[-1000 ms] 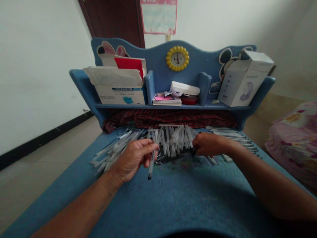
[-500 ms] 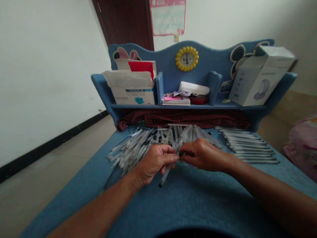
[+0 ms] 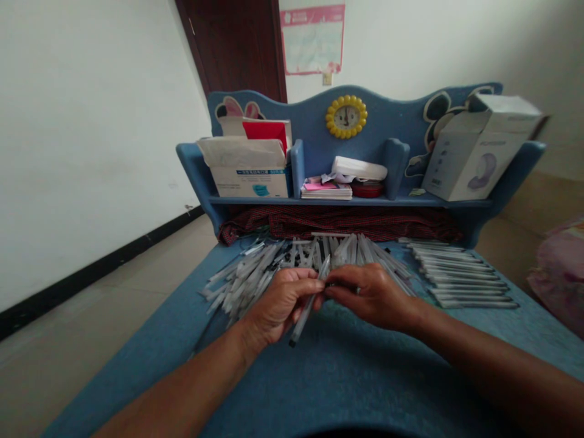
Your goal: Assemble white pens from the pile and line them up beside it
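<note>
My left hand is closed around a grey pen barrel that slants down toward me, dark tip lowest. My right hand pinches at the barrel's upper end, its fingertips meeting my left thumb; what it pinches is too small to name. Both hands hover over the blue desk top. Just behind them lies a loose heap of several grey pen barrels. To the right, a neat row of pens lies side by side.
A blue shelf stands at the desk's back with a yellow clock, a mask box, notebooks and a white carton. Red checked cloth lies under it. A pink-patterned bed is at right.
My right hand left the pile and came to the pen in my left hand, now pinching its upper end. The view shifted left and slightly up.
</note>
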Demonstrator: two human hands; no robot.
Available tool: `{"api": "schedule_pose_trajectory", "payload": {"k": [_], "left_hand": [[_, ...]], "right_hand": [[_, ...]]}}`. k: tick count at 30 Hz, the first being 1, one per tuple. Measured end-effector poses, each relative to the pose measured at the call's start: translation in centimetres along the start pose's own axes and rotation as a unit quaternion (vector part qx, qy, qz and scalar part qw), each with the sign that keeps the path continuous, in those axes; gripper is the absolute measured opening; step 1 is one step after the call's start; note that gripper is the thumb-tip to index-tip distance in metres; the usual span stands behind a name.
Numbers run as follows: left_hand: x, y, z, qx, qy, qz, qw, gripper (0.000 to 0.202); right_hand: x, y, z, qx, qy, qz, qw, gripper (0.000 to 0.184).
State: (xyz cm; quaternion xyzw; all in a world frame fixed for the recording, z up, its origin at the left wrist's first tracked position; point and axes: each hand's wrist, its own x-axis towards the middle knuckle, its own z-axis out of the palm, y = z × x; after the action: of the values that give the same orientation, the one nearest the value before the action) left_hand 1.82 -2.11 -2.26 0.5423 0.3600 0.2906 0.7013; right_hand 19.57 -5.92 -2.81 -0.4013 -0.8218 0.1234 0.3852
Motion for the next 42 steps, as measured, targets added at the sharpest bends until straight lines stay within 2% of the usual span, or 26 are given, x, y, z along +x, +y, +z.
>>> {"api": "schedule_pose_trajectory", "payload": {"k": [3, 6, 9, 11, 13, 17, 23, 27, 33, 36, 38, 42], "left_hand": [[0.0, -0.1, -0.2, -0.037, -0.011, 0.009, 0.999, 0.014], [-0.1, 0.0, -0.2, -0.026, -0.027, 0.019, 0.999, 0.017], [-0.3, 0.3, -0.3, 0.014, -0.036, 0.028, 0.999, 0.019], [-0.4, 0.5, -0.3, 0.040, -0.041, 0.034, 0.998, 0.018], [-0.5, 0.6, -0.3, 0.057, -0.044, 0.036, 0.997, 0.018], [-0.6, 0.8, -0.2, 0.082, -0.041, 0.032, 0.995, 0.019], [-0.5, 0.9, -0.2, 0.108, -0.044, 0.019, 0.993, 0.017], [-0.5, 0.9, -0.3, 0.120, -0.042, 0.016, 0.992, 0.016], [-0.4, 0.9, -0.4, 0.103, -0.032, 0.022, 0.994, 0.016], [-0.1, 0.7, -0.7, 0.083, -0.009, 0.040, 0.996, 0.016], [0.2, 0.7, -1.1, 0.066, 0.014, 0.052, 0.996, 0.017], [0.7, 0.9, -1.9, 0.044, 0.061, 0.081, 0.994, 0.018]], "right_hand": [[0.0, -0.2, 0.3, 0.077, 0.030, 0.016, 0.996, 0.013], [0.2, -0.4, 0.2, 0.156, 0.020, 0.060, 0.986, 0.011], [0.6, -0.4, -0.9, 0.257, 0.014, 0.137, 0.957, 0.012], [1.0, -0.2, -1.9, 0.293, 0.033, 0.182, 0.938, 0.016], [1.3, 0.2, -3.0, 0.305, 0.056, 0.207, 0.928, 0.021], [1.6, 1.0, -4.0, 0.322, 0.081, 0.214, 0.919, 0.029], [1.4, 1.4, -3.8, 0.323, 0.014, 0.234, 0.917, 0.027], [1.3, 1.5, -3.6, 0.323, -0.006, 0.234, 0.917, 0.026], [1.1, 2.0, -3.6, 0.283, -0.039, 0.236, 0.929, 0.022], [1.0, 2.5, -3.4, 0.184, -0.113, 0.223, 0.951, 0.013], [0.8, 2.7, -3.1, 0.090, -0.178, 0.189, 0.961, 0.009], [0.7, 2.2, -2.4, -0.070, -0.275, 0.109, 0.953, 0.012]]}}
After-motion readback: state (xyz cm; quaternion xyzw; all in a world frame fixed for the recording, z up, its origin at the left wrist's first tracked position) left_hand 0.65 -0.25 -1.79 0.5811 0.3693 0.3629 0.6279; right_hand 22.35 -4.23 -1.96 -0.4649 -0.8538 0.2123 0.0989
